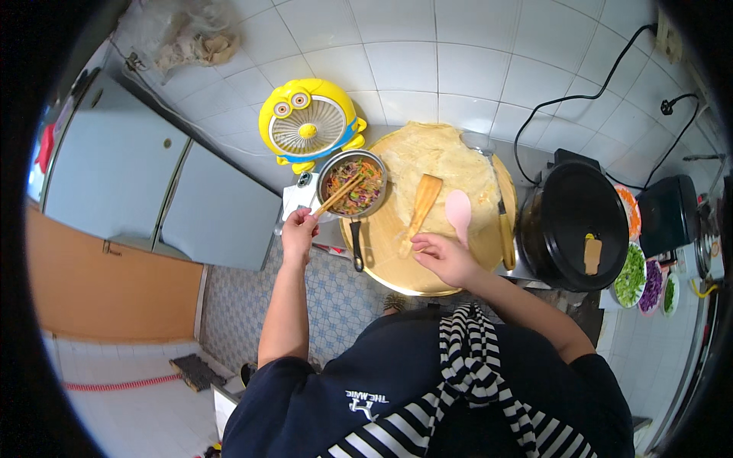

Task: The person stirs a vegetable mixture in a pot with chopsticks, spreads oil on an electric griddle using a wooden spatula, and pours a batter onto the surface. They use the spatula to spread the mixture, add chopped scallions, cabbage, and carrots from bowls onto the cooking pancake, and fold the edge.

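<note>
My left hand (300,232) grips a pair of wooden chopsticks (337,196), whose tips reach into a small metal saucepan (356,214). Inside the pan is a mix of shredded vegetables (362,194), with orange, purple and green bits. Over the round wooden board (389,269) my right hand (444,257) holds nothing, its fingers apart near the handle end of a wooden spatula (426,197). Whether the fingertips touch that handle I cannot tell. The spatula and a pink paddle (458,210) lie on large thin sheets of dough or flatbread (412,151).
A wooden-handled tool (505,235) lies along the board's right side. Beyond it stands a large black round appliance (578,223). Bowls of chopped green (630,277) and purple vegetables (651,289) sit farther right. A yellow cartoon fan (308,123) stands behind the saucepan.
</note>
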`<control>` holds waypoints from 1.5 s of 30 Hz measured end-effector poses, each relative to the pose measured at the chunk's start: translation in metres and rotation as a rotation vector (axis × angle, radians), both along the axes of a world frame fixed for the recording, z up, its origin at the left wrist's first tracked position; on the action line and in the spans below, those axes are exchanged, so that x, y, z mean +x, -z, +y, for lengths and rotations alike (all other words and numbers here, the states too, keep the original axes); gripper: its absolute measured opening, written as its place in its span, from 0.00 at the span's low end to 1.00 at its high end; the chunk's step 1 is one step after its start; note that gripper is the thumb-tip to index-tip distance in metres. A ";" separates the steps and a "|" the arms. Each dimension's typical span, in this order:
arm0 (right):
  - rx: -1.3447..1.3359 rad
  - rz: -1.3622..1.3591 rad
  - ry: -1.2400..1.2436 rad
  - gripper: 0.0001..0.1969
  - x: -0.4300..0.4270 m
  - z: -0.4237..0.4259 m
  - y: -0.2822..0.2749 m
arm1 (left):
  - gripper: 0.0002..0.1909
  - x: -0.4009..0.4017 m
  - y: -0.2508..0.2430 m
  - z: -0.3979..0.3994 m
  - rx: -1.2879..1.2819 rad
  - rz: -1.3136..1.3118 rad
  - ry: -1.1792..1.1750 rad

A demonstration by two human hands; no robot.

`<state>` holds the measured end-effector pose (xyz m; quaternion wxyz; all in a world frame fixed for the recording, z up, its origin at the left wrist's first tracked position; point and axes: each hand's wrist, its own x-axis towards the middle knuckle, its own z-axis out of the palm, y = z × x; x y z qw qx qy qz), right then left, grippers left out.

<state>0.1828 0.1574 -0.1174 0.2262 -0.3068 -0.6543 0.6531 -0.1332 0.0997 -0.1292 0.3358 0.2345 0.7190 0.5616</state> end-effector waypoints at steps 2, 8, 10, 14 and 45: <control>-0.168 -0.059 0.032 0.20 -0.058 0.002 0.011 | 0.09 -0.022 0.000 0.018 0.112 0.054 0.068; -0.770 -0.018 0.087 0.15 -0.176 -0.002 0.032 | 0.05 -0.051 -0.005 0.080 0.416 0.604 0.400; -0.843 0.002 0.205 0.12 -0.198 -0.005 0.027 | 0.05 -0.065 -0.005 0.092 0.355 0.637 0.480; -0.718 -0.065 0.287 0.10 -0.209 0.002 0.039 | 0.06 -0.100 -0.032 0.076 0.316 0.598 0.480; -0.483 -0.179 0.399 0.15 -0.218 0.009 0.052 | 0.06 -0.117 -0.005 0.111 0.375 0.585 0.762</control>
